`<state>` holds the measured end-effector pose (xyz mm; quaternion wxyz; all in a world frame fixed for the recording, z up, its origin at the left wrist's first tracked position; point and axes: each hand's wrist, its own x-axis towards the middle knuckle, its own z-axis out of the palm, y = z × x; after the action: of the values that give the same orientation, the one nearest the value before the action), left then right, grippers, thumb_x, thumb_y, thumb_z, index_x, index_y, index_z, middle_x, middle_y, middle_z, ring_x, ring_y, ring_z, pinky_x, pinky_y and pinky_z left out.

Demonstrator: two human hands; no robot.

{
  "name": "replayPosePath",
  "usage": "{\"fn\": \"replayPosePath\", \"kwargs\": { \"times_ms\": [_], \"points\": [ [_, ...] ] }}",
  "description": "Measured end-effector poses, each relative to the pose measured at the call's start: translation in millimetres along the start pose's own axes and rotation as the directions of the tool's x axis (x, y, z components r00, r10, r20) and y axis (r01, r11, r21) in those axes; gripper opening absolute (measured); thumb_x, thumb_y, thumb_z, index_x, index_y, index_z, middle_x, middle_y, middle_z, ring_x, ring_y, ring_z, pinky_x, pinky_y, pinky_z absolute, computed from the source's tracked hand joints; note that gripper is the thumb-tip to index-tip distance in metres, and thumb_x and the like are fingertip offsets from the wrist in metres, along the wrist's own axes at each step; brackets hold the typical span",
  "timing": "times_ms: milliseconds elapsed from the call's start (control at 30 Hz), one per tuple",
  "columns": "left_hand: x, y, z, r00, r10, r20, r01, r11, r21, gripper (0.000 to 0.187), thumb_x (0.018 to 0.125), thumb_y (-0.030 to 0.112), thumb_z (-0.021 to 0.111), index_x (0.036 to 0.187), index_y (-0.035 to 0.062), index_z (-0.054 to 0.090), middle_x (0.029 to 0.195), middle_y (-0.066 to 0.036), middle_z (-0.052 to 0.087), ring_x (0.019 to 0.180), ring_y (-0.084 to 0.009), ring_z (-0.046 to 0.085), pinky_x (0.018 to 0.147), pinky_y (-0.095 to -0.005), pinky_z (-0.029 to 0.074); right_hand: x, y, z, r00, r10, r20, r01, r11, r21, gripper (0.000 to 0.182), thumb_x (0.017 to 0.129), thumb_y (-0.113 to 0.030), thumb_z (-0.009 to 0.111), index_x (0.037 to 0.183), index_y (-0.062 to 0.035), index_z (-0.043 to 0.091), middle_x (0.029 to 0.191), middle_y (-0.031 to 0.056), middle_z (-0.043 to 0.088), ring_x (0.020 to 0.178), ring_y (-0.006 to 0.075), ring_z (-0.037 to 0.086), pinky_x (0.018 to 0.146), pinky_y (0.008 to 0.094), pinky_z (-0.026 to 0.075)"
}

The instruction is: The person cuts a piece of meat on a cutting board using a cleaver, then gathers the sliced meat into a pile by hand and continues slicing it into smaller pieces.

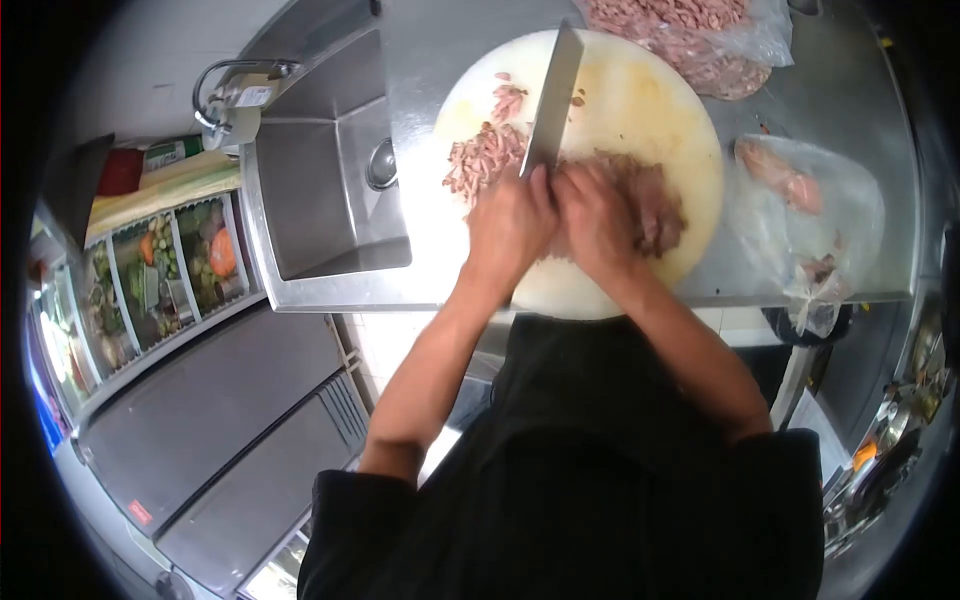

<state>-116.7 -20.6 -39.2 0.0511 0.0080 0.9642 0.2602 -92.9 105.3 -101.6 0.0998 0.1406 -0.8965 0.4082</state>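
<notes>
My left hand is closed around the handle of a cleaver, whose broad blade points away from me across a round white cutting board. Close beside it, my right hand is bent over a piece of raw meat, with its fingertips near the blade. Under the hands the handle and part of the meat are hidden. Left of the blade lies a heap of cut meat strips, and a smaller clump of meat sits above it.
A clear bag of cut meat lies behind the board. Another plastic bag with some meat is at the right. The steel sink and faucet are on the left, above a glass-topped fridge with vegetables.
</notes>
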Motion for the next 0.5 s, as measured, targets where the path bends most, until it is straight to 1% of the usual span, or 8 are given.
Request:
{"fn": "replayPosePath", "kwargs": {
  "times_ms": [67,133,167,233,267,300,400,500],
  "points": [
    [19,8,-7,1.0,-0.004,0.024,0.004,1.0,-0.01,0.037,0.101,0.025,0.056,0.085,-0.0079,0.064,0.073,-0.035,0.064,0.072,-0.0536,0.065,0.068,-0.0583,0.054,4,-3,-6,0.998,0.06,0.012,-0.061,0.996,0.065,0.029,0.078,0.0,0.069,0.107,0.0029,0.065,0.114,0.0184,0.062,0.11,0.0358,0.059,0.098,0.042,0.05],
    [12,18,-32,0.993,-0.059,0.106,0.06,0.998,-0.014,0.039,0.102,0.025,0.056,0.084,-0.0091,0.063,0.07,-0.034,0.063,0.071,-0.0526,0.065,0.065,-0.0544,0.053,8,-7,-13,0.987,0.155,-0.032,-0.147,0.972,0.184,0.034,0.078,0.0,0.07,0.111,0.0023,0.064,0.116,0.0184,0.062,0.112,0.0358,0.059,0.099,0.0415,0.05],
    [-1,19,-46,0.982,-0.097,0.163,0.099,0.995,-0.006,0.04,0.103,0.025,0.057,0.084,-0.0098,0.062,0.069,-0.034,0.062,0.071,-0.052,0.065,0.063,-0.0525,0.053,9,-8,-20,0.988,0.132,-0.078,-0.124,0.988,0.095,0.036,0.077,0.0,0.07,0.113,0.0016,0.066,0.116,0.0166,0.063,0.115,0.0338,0.058,0.1,0.0399,0.049],
    [-36,21,-64,0.937,-0.219,0.272,0.211,0.976,0.059,0.042,0.104,0.026,0.056,0.082,-0.0099,0.061,0.067,-0.034,0.061,0.067,-0.0525,0.064,0.059,-0.0523,0.051,14,-6,-36,0.999,0.021,-0.037,-0.024,0.995,-0.093,0.032,0.078,-0.001,0.069,0.111,0.0014,0.068,0.116,0.0148,0.064,0.115,0.0319,0.058,0.1,0.0386,0.05],
    [-57,14,-64,0.954,-0.159,0.254,0.127,0.982,0.14,0.04,0.104,0.024,0.056,0.08,-0.0093,0.059,0.066,-0.033,0.061,0.064,-0.0529,0.063,0.056,-0.0533,0.05,13,-3,-40,1.0,-0.03,-0.007,0.028,0.982,-0.187,0.031,0.079,-0.002,0.069,0.109,0.0014,0.069,0.116,0.0139,0.065,0.115,0.031,0.058,0.1,0.038,0.05],
    [-74,8,-60,0.958,-0.157,0.239,0.125,0.982,0.141,0.036,0.103,0.02,0.056,0.081,-0.0089,0.058,0.064,-0.033,0.061,0.063,-0.0532,0.063,0.054,-0.0545,0.049,7,3,-37,0.997,0.029,0.076,-0.019,0.992,-0.127,0.025,0.08,-0.004,0.068,0.104,0.0013,0.071,0.113,0.0115,0.066,0.114,0.0284,0.059,0.1,0.0367,0.05],
    [-93,1,-28,0.973,-0.175,0.151,0.151,0.976,0.155,0.03,0.101,0.017,0.058,0.083,-0.0075,0.059,0.064,-0.033,0.06,0.064,-0.0532,0.063,0.056,-0.0563,0.05,2,8,-17,0.995,-0.059,-0.084,0.046,0.987,-0.156,0.023,0.08,-0.003,0.066,0.102,0.0011,0.072,0.108,0.0104,0.067,0.109,0.0279,0.06,0.096,0.0373,0.051],
    [-51,9,-5,0.994,-0.097,0.042,0.095,0.993,0.066,0.031,0.101,0.018,0.059,0.084,-0.0081,0.06,0.065,-0.033,0.061,0.064,-0.053,0.063,0.058,-0.056,0.051,3,11,-10,0.996,-0.077,-0.047,0.067,0.98,-0.185,0.022,0.08,-0.003,0.066,0.101,0.0006,0.07,0.101,0.0102,0.066,0.104,0.0282,0.06,0.093,0.0379,0.052]
  ]
}}
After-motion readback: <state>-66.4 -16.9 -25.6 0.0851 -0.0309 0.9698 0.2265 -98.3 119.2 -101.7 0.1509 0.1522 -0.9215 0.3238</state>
